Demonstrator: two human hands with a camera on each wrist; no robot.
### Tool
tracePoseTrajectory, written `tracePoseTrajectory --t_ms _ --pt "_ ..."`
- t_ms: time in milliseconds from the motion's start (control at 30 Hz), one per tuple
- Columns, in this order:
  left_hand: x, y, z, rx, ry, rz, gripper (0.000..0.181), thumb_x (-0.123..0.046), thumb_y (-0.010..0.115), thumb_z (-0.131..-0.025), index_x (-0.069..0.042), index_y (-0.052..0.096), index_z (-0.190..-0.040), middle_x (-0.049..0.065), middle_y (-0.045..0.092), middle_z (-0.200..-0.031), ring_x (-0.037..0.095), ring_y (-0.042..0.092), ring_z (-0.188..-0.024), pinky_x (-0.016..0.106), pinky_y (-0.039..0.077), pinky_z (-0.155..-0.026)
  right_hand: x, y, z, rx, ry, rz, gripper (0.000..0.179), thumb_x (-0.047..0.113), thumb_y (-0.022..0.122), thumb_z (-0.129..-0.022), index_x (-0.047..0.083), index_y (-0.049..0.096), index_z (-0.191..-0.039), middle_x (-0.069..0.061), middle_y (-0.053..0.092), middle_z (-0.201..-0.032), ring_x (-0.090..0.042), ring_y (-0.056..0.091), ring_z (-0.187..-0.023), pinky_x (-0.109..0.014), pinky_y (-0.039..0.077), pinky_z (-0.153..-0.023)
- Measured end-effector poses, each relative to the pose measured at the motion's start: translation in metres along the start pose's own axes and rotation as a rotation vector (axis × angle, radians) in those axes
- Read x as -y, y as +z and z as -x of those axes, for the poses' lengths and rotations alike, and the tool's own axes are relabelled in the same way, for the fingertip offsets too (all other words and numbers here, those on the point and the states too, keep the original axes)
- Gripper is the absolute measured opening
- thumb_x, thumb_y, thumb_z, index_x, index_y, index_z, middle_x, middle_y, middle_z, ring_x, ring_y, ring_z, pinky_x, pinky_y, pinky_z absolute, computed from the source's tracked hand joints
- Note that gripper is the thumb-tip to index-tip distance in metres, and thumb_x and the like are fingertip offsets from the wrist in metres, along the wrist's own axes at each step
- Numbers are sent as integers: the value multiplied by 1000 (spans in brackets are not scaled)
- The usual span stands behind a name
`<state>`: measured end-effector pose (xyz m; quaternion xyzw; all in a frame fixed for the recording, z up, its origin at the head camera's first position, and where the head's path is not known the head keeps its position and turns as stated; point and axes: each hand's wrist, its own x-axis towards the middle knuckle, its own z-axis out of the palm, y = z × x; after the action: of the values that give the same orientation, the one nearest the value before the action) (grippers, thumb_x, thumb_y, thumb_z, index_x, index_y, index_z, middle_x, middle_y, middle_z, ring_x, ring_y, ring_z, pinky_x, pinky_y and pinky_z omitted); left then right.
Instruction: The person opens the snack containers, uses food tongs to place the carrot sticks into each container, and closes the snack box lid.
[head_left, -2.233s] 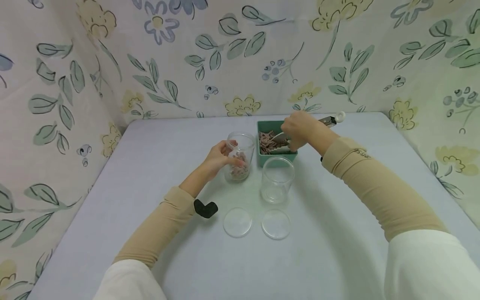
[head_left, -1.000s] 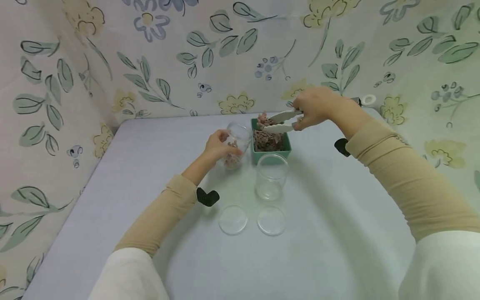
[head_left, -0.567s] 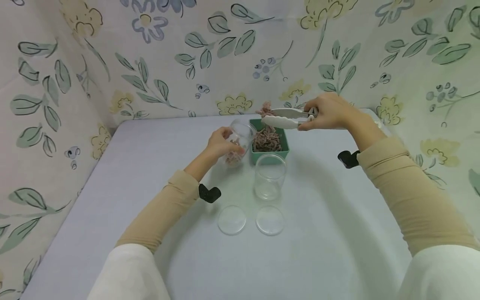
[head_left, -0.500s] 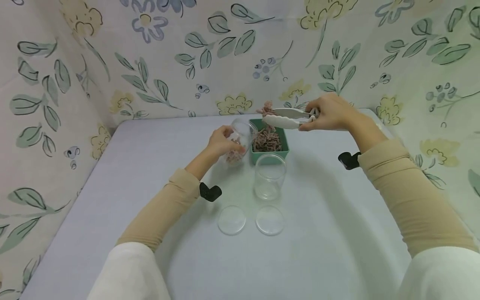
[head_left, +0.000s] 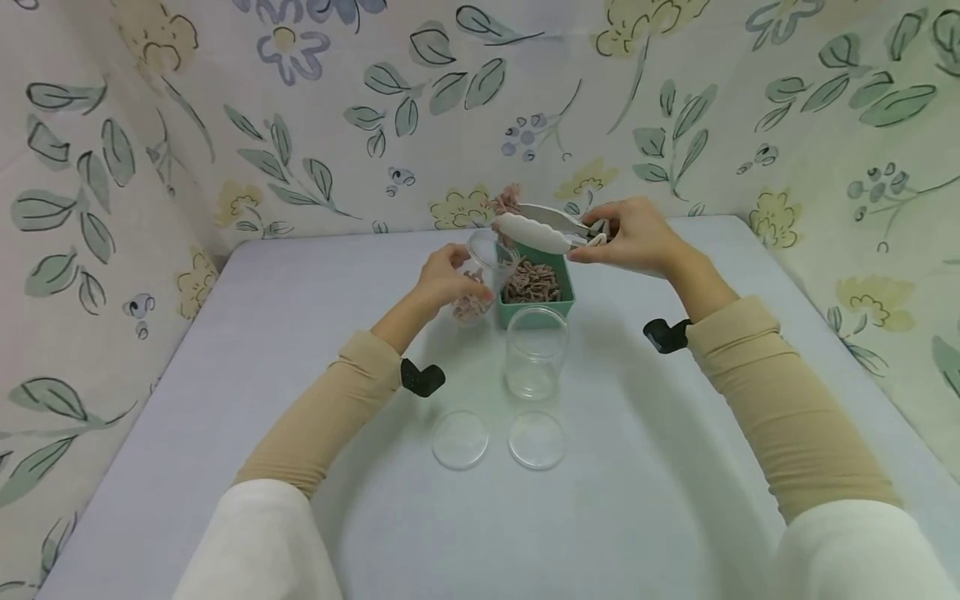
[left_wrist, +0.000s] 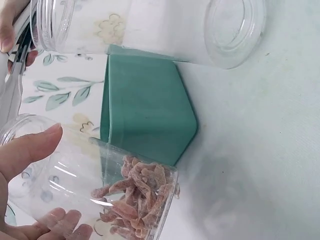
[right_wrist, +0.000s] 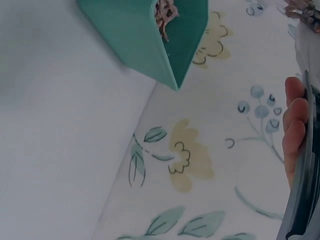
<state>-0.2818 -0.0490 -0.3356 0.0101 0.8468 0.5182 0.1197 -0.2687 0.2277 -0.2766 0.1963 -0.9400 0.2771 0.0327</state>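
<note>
My left hand [head_left: 448, 279] grips a clear plastic jar [left_wrist: 75, 175], tilted with its mouth to the right; pinkish-brown dried strips [left_wrist: 135, 200] lie at its bottom. Tongs [head_left: 543, 229] with pale scalloped tips are held in my right hand [head_left: 630, 237]. A clump of the same strips [head_left: 507, 200] sits between the tips, above the jar's mouth. Behind and right of the jar stands a green box [head_left: 566, 292] with more strips [head_left: 532, 282] inside. In the right wrist view only the fingers [right_wrist: 296, 120] show along the tongs.
A second clear jar [head_left: 534, 367] stands upright in front of the green box. Two clear round lids [head_left: 461, 440] lie side by side nearer me on the pale table [head_left: 637, 517]. Floral cloth [head_left: 450, 125] hangs behind the table.
The tongs took a clump of strips from the green box, rose, and have moved left over the tilted jar. My left hand has lifted and tipped the jar towards the right.
</note>
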Motion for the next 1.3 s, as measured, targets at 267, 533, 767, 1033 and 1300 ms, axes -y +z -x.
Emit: tracePoseTrajectory --t_ms 267,533,767,1033,1300 --pt "4 -7 2 -20 38 30 82 -6 85 -71 -8 43 -142 8 43 -148 25 36 -138 38 32 -112 4 11 -8 76 -130 58 43 25 81 -77 -2 70 -108 -6 59 -70 -20 48 -60 -31 41 -54" --pt "12 -5 5 9 112 -16 84 0 88 -66 -3 46 -139 10 48 -144 24 40 -136 35 32 -112 16 -2 -11 215 -175 215 47 31 81 -76 -1 71 -108 -4 59 -71 -18 47 -61 -31 39 -56" --pt "15 -3 8 8 171 -59 82 0 88 -65 -2 49 -136 11 52 -141 26 43 -134 37 32 -112 45 -11 -24 346 -187 401 45 36 77 -78 1 73 -105 -6 65 -80 -21 49 -69 -33 41 -59" --pt "21 -3 9 -17 297 -182 80 1 87 -62 -2 51 -134 12 56 -135 27 49 -127 39 37 -109 87 2 -44 484 -234 570 33 37 77 -76 6 72 -87 -4 62 -80 -20 49 -70 -34 44 -59" --pt "29 -10 13 88 294 -105 79 4 84 -66 -2 46 -134 13 54 -132 27 49 -121 42 39 -105 117 13 -57 539 -152 711 43 42 76 -70 7 65 -91 -4 64 -83 -21 54 -72 -33 48 -62"
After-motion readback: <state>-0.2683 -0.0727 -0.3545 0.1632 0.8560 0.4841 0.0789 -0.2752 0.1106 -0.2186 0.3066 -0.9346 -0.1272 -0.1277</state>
